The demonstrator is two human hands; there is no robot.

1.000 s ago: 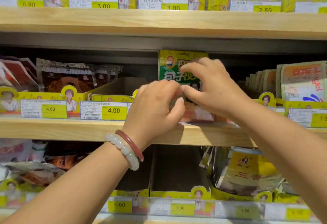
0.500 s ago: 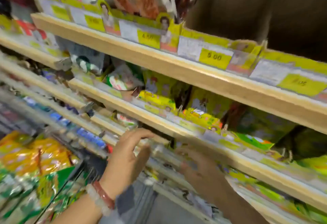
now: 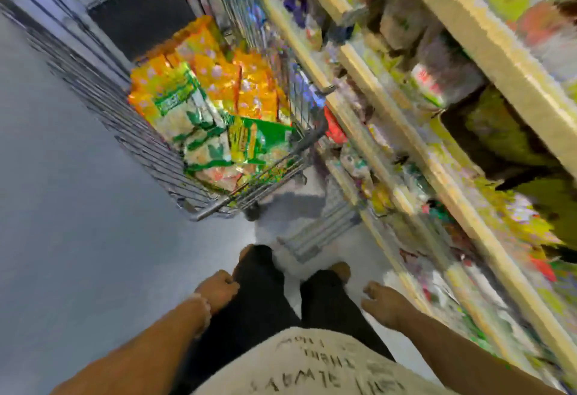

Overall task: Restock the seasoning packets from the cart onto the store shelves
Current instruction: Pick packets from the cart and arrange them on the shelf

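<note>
- The left hand hangs beside the dark trousers, fingers loosely curled, holding nothing.
- The right hand hangs empty too — fingers relaxed, near the shelves.
- The seasoning packets lie heaped in the wire cart, just beside the shelves.

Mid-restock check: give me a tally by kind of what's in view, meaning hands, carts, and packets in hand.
Hands: 2, left hand and right hand, both empty
Wire cart: 1
Packets in hand: 0
Total: 3
The cart holds orange packets and green-and-white packets, too blurred to count.
</note>
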